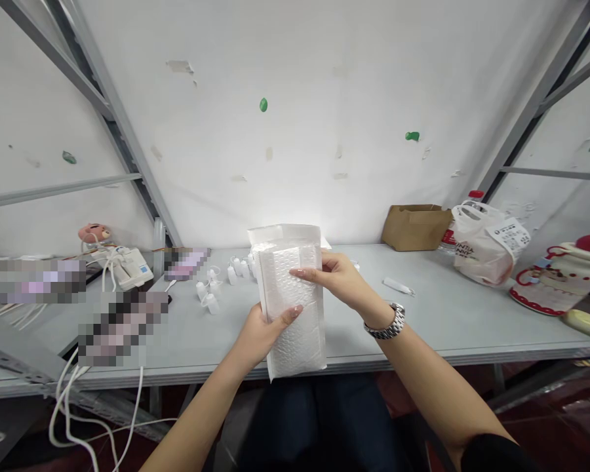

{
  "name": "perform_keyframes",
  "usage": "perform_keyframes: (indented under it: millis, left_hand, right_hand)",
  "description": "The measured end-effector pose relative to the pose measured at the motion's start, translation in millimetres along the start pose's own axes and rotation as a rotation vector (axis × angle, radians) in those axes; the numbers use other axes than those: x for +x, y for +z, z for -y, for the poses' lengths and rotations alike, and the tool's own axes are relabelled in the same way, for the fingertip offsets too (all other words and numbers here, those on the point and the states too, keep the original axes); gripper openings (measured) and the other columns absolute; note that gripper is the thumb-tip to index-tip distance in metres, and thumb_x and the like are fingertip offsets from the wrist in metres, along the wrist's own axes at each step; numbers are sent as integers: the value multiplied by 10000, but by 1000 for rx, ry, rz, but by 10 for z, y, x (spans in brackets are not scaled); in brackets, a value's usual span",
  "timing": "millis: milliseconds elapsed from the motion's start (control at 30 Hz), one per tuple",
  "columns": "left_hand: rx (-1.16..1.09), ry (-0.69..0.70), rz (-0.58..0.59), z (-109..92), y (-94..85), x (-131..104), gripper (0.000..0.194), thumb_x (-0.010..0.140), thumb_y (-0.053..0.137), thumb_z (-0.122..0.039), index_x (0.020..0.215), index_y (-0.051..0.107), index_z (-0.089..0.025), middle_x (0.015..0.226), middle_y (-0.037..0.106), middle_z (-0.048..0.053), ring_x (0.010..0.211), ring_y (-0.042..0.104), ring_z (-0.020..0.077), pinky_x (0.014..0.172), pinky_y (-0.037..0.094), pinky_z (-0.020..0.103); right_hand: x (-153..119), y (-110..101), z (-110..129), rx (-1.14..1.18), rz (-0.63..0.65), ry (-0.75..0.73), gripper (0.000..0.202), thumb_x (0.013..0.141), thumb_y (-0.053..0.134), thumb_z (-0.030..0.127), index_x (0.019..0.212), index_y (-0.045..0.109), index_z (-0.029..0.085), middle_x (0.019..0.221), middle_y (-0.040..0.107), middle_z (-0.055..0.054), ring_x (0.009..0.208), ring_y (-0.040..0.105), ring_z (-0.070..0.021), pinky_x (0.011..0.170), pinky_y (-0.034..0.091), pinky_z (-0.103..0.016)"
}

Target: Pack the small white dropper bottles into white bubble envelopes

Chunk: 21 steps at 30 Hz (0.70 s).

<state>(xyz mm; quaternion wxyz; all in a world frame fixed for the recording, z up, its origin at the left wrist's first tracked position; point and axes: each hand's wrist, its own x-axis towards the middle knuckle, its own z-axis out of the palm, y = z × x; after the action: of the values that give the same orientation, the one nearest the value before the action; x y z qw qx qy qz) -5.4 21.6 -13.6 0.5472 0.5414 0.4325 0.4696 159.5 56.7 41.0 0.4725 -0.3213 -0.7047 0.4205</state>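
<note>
A white padded bubble mailer is held upright over the front edge of the grey table. My left hand grips its lower left side, thumb across the front. On its upper right side my right hand is closed, thumb on the front and fingers behind. The mailer's top edge has a flap that stands up. Several small white bottles stand on the table to the left, some partly hidden behind the mailer. A white tube-like item lies to the right of my right hand.
At the back right are a brown cardboard box and a white plastic bag. A red-and-white container stands farther right. Left are a power strip, blurred-out devices and white cables hanging over the edge.
</note>
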Motion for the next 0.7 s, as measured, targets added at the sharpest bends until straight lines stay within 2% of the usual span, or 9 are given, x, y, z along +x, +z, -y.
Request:
perform_keyframes:
  millis: [133,300,400,533,633,700]
  left_hand:
    - [-9,-31,68,-35,12,-26,434,656,726,-417,1001,656,-163,1028,710,81,1010,623,294,861,502,407]
    - [-140,-103,78,-27,6,2,511,696,673,-488,1065,635,-136,1034,704,104,979,637,287,874,486,407]
    - [-197,-148,82,-6,-5,24,481,720,665,-468,1059,641,-128,1007,711,110,936,653,274,839,497,383]
    - [-195,-192,110,20,-38,45,427,715,687,-421,1014,658,-118,920,729,101,833,679,252,750,515,339]
    - [-180,-236,130,-7,-77,56,399,721,680,-426,983,669,-125,863,735,89,779,684,233,694,514,306]
    - [-147,-270,163,-47,-108,61,384,717,682,-428,960,677,-131,826,736,81,756,685,224,666,510,289]
  right_hand:
    - [-70,24,0,35,20,100,251,699,701,389,879,686,215,953,690,-44,908,624,-204,746,517,-332]
    - [-73,11,-115,94,8,207,234,712,688,401,813,697,190,891,702,-45,822,638,-183,702,513,-306]
    - [-60,2,-228,145,8,246,242,738,660,412,803,694,182,870,699,-44,782,634,-168,677,505,-298]
    - [-69,-39,-319,120,59,182,214,788,612,393,879,696,219,900,689,-25,822,613,-155,716,489,-288]
    - [-98,-119,-297,-23,155,60,268,830,557,361,1073,654,304,1002,661,-11,867,569,-151,707,475,-273]
    - [-120,-201,-261,-143,233,-2,333,849,524,352,1175,593,347,1007,636,-8,805,535,-137,649,463,-259]
